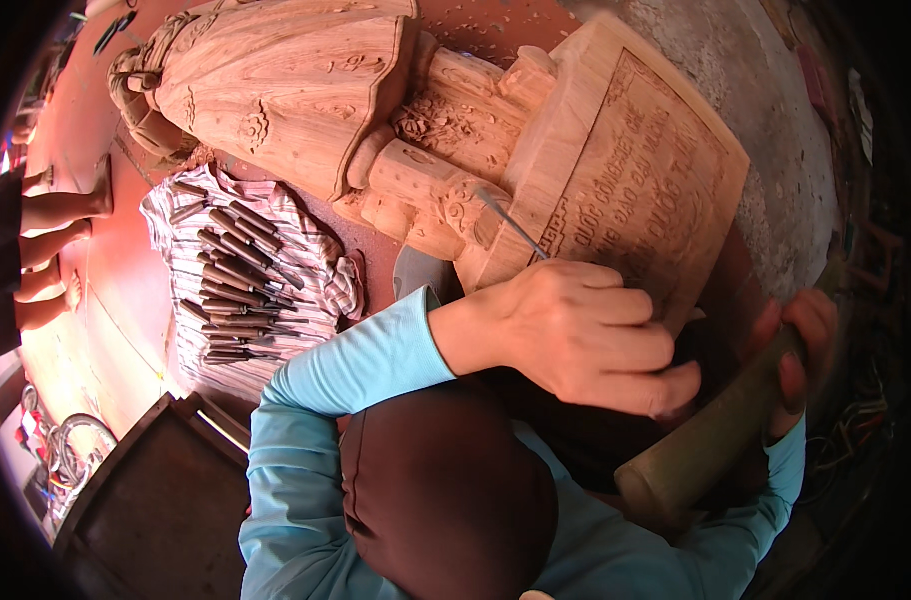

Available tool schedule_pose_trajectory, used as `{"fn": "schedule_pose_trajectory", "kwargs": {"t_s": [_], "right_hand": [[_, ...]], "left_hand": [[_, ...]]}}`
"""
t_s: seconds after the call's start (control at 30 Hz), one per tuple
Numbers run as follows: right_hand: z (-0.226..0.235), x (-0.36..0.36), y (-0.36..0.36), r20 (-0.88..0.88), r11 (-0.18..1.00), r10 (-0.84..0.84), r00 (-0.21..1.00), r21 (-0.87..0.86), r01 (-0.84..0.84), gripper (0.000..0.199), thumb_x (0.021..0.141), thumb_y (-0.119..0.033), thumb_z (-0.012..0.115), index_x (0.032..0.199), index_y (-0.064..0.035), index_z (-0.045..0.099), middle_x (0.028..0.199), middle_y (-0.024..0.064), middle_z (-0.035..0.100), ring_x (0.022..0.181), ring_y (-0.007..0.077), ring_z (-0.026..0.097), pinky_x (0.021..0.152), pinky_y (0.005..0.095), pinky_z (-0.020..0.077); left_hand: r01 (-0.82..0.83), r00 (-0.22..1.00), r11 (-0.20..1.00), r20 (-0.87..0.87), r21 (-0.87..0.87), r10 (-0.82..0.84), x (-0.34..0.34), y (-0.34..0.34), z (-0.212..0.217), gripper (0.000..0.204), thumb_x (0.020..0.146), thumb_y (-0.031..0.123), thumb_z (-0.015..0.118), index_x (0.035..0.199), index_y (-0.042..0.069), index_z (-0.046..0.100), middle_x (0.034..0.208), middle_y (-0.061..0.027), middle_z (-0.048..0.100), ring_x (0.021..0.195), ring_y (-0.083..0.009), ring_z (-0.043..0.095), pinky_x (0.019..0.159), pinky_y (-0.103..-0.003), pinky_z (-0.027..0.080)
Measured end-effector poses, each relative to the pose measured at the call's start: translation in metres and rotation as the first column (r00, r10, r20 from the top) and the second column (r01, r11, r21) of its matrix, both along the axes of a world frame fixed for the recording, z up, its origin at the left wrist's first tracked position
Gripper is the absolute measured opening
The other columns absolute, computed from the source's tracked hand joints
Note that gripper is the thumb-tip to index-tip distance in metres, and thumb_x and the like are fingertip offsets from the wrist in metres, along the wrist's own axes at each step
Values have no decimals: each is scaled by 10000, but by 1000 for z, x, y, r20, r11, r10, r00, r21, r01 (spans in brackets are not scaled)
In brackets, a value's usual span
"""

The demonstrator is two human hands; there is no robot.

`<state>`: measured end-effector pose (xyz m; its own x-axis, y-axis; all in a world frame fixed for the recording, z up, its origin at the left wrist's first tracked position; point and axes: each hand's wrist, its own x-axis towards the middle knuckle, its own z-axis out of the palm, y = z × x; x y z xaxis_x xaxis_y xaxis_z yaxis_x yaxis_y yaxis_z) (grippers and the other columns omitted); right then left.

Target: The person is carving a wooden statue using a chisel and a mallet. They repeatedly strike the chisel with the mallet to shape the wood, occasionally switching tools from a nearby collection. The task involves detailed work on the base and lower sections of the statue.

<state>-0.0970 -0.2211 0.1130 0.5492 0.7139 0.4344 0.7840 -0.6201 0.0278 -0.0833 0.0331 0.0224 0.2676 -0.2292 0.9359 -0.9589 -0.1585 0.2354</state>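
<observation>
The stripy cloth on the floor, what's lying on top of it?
On the striped cloth lie many carving chisels with dark wooden handles, side by side in rows. The blue sleeve covers the cloth's near corner, so anything lying there is hidden.

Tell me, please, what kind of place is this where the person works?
Most likely a wood-carving workshop. A large carved wooden statue lies on the floor, many chisels are spread on a striped cloth, and the person holds a thin chisel in the left hand and a wooden mallet in the right hand.

A carved wooden statue lies on the floor; chisels on a cloth sit at its seven o'clock, the inscribed base at three o'clock.
</observation>
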Motion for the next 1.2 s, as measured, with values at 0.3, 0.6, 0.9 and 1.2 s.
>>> {"fn": "schedule_pose_trajectory", "kwargs": {"t_s": [0.3, 0.6, 0.9, 1.2], "right_hand": [[-2, 0, 8, -7, 998, -14, 1000, 53, 14, 659, 740, 170, 620, 1178, -251, 364, 898, 112, 491, 692, 290, 514, 551, 416, 444], [-10, 1, 9, 1, 991, 54, 999, 125, -53, 698, 749, 187, 600, 1216, -259, 334, 895, 126, 490, 685, 281, 498, 539, 402, 428], [1, 2, 21, 17, 994, 43, 999, 103, -45, 665, 763, 178, 599, 1217, -228, 332, 895, 135, 498, 689, 283, 499, 550, 401, 437], [12, -12, 8, -28, 990, 12, 1000, 140, -8, 661, 745, 144, 620, 1193, -278, 379, 894, 106, 497, 658, 281, 516, 548, 404, 450]], "left_hand": [[93, 990, 995, -102, -40, -97, -9, 6, -2, 118, 811, 225, 654, 916, 172, 663, 624, 58, 388, 480, -46, 366, 405, -188, 272], [186, 979, 977, -66, -109, -194, -9, 22, -2, 179, 873, 322, 629, 973, 177, 657, 633, 53, 420, 445, -40, 323, 390, -184, 221], [162, 987, 981, 30, -104, -159, -12, 12, -18, 124, 864, 276, 625, 915, 168, 658, 636, 34, 430, 453, -48, 344, 393, -189, 233], [101, 991, 987, 99, -128, -88, -3, 24, -1, 226, 909, 377, 604, 931, 155, 639, 623, 27, 423, 441, -55, 340, 390, -193, 238]]}}
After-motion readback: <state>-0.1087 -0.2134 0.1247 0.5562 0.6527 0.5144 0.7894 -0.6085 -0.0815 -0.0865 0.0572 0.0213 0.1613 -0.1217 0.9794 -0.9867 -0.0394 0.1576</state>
